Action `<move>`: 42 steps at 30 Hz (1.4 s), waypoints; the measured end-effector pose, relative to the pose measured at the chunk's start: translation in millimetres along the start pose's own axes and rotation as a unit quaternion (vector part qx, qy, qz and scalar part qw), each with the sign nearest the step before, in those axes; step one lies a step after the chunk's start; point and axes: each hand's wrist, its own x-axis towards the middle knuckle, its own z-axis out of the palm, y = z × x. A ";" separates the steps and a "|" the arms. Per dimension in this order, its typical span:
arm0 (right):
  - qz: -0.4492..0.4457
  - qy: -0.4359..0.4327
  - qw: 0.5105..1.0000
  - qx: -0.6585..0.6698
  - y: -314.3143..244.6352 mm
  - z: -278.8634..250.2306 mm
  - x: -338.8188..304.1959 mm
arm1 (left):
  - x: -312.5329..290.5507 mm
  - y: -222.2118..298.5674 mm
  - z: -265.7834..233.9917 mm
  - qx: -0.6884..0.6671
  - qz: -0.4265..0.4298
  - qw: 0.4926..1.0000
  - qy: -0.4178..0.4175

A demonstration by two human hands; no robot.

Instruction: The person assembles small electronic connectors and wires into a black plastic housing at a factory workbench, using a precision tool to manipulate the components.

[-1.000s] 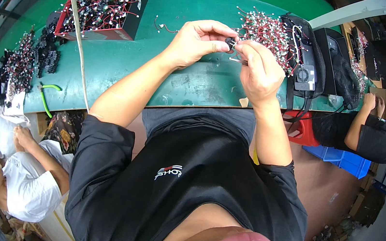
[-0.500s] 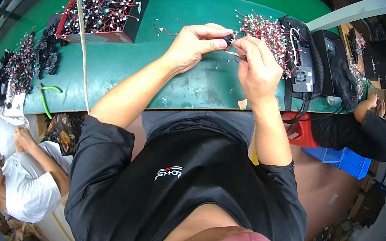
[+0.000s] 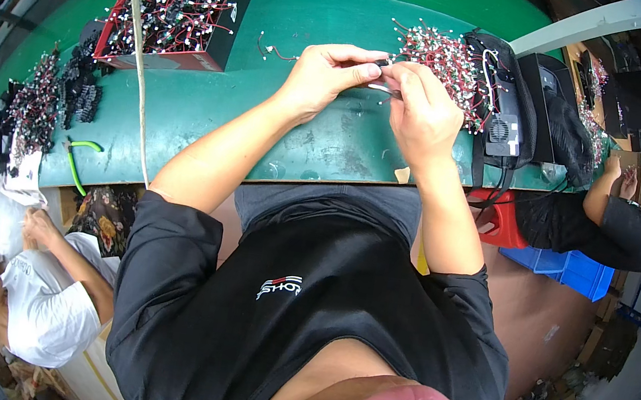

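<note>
Over the green bench my two hands meet just left of a pile of red-wired parts [image 3: 440,58]. Thumb and fingers of my left hand [image 3: 327,79] pinch a small black part [image 3: 383,63]. My right hand [image 3: 425,109] is closed beside it, fingertips at the same part. From under those fingers sticks out a thin silvery tool [image 3: 384,89], probably tweezers; most of it is hidden in the hand. A loose red-wired piece [image 3: 279,54] lies on the bench left of my hands.
A box [image 3: 219,45] heaped with wired parts stands at the back left, behind a pale hanging cord [image 3: 138,38]. Green-handled pliers [image 3: 75,160] lie near the left front edge. A black bag [image 3: 511,104] sits right of the pile. Co-workers sit at both sides.
Both hands have shifted very slightly toward me, with fingertips still together at the black part. My right fingers have curled a little differently around it.
</note>
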 end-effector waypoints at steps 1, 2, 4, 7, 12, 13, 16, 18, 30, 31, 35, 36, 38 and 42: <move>-0.004 0.006 1.000 -0.003 -1.1 0.4 -0.3 | 0.0 -1.7 0.2 -0.036 -0.020 0.999 0.009; -0.003 0.005 1.000 -0.003 -1.4 0.4 -0.3 | 0.1 -2.9 0.3 -0.073 -0.041 0.996 0.018; -0.013 0.009 1.000 -0.026 -2.1 0.2 0.9 | 0.2 -1.5 0.1 -0.083 -0.052 0.995 0.015; -0.020 -0.023 0.999 -0.022 1.4 -0.8 0.5 | 0.9 -1.2 -1.2 -0.111 -0.067 0.991 0.001; 0.110 -0.062 0.984 0.128 -19.0 -19.9 7.6 | 1.0 -5.6 -5.5 -0.113 -0.071 0.991 -0.011; 0.163 -0.036 0.967 0.193 -21.8 -21.9 7.6 | 1.5 -5.7 -4.6 -0.121 -0.065 0.991 -0.001; 0.217 -0.081 0.948 0.218 -1.2 -15.7 -10.7 | 3.4 -3.8 -2.7 -0.111 -0.052 0.992 0.023; 0.265 -0.172 0.916 0.248 0.6 -14.0 -18.2 | 3.0 -2.1 -2.9 -0.092 -0.047 0.994 0.039; 0.457 -0.215 0.726 0.467 -20.2 -20.7 -1.9 | -0.5 -3.6 -3.1 0.029 0.035 0.998 0.037; 0.462 -0.204 0.719 0.478 -19.9 -19.5 -3.2 | -1.3 -2.8 -2.6 0.037 0.036 0.998 0.037; 0.459 -0.197 0.710 0.496 -17.2 -14.5 -5.2 | -1.8 -3.2 -4.9 0.058 0.043 0.996 0.043; 0.459 -0.197 0.710 0.496 -17.1 -14.8 -4.8 | -2.0 -3.0 -5.4 0.058 0.043 0.996 0.043; 0.460 -0.204 0.705 0.500 -17.1 -15.5 -3.9 | -2.4 -2.2 -6.5 0.070 0.041 0.996 0.035; 0.461 -0.187 0.704 0.507 -16.4 -13.2 -7.0 | -2.7 -0.2 -5.9 0.097 0.045 0.994 0.030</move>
